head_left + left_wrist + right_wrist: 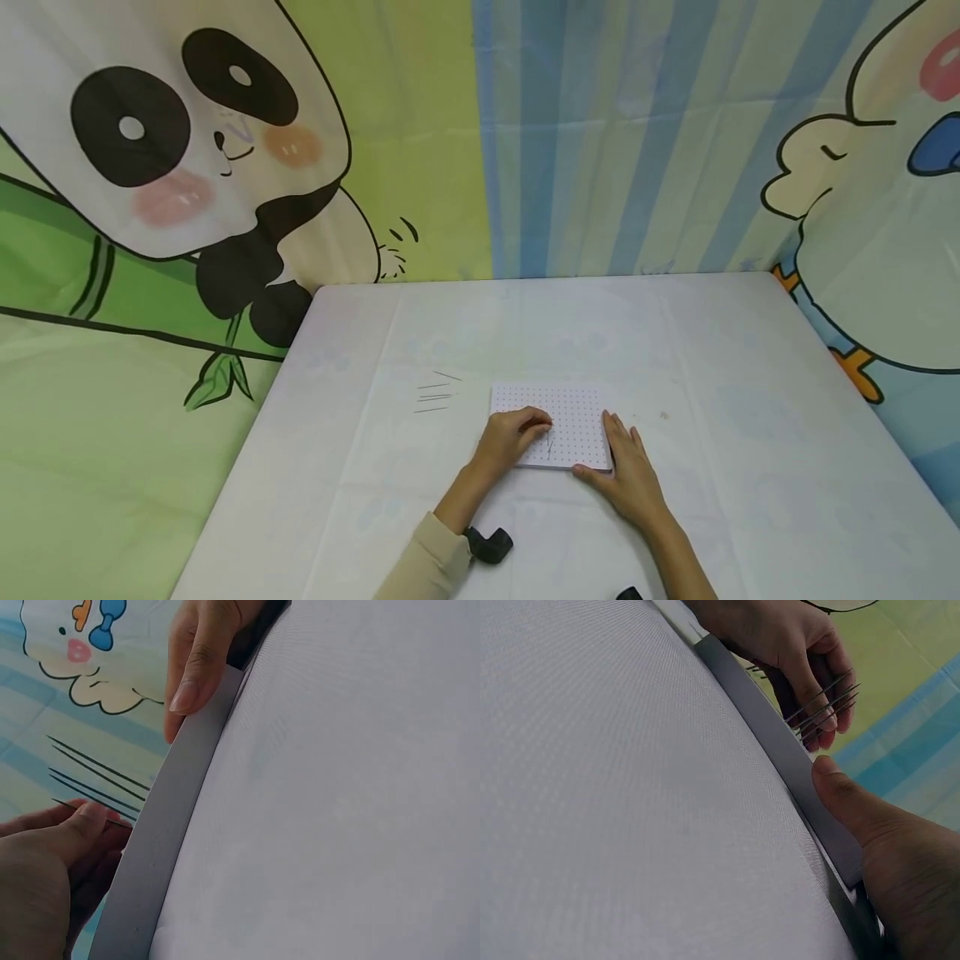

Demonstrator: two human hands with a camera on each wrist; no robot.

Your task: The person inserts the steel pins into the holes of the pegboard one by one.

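Note:
A white board (581,417) with rows of small holes lies flat on the table. Over its left half, my left hand (513,433) pinches a thin dark needle-like stick (66,803) between thumb and fingers; its lower end is close to the board's top, though whether it sits in a hole I cannot tell. Several similar sticks (97,766) stand up from the board beside that hand. My right hand (630,479) rests against the board's near right corner, fingers straight along the right edge and thumb (840,791) pressed on the front edge.
Several loose thin sticks (432,397) lie on the white-covered table (420,333) left of the board. A small light brown speck (664,414) is to the right. Behind the table hangs a printed cartoon cloth (420,125).

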